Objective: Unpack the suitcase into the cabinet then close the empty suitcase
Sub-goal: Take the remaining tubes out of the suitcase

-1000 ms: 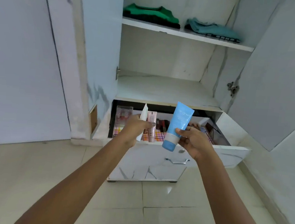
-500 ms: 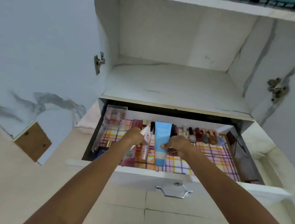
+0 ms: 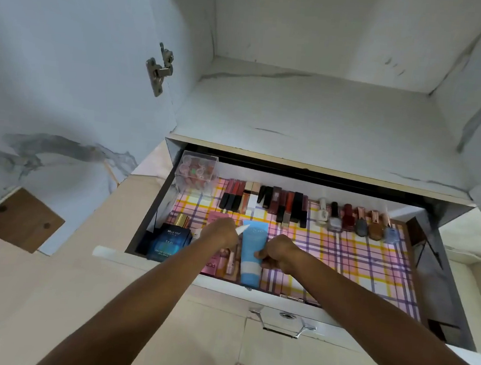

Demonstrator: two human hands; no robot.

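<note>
The cabinet's drawer [image 3: 323,313] stands pulled out, lined with checked paper. My right hand [image 3: 278,251] grips a light blue tube [image 3: 252,250] that lies flat near the drawer's front, cap toward me. My left hand [image 3: 221,234] holds a white tube [image 3: 242,229] and a small pink tube [image 3: 230,261], low over the liner just left of the blue one. A pink box [image 3: 212,262] lies under my left hand. The suitcase is out of view.
A blue perfume bottle [image 3: 170,241] sits at the drawer's front left, a clear box of small items [image 3: 196,171] at the back left. Lipsticks [image 3: 266,200] and nail polish bottles [image 3: 358,220] line the back. The cabinet shelf [image 3: 312,115] above is bare. A metal handle [image 3: 282,322] hangs on the drawer front.
I have come close to the drawer and brought both hands down into it. The blue tube went from upright in the air to lying flat on the liner.
</note>
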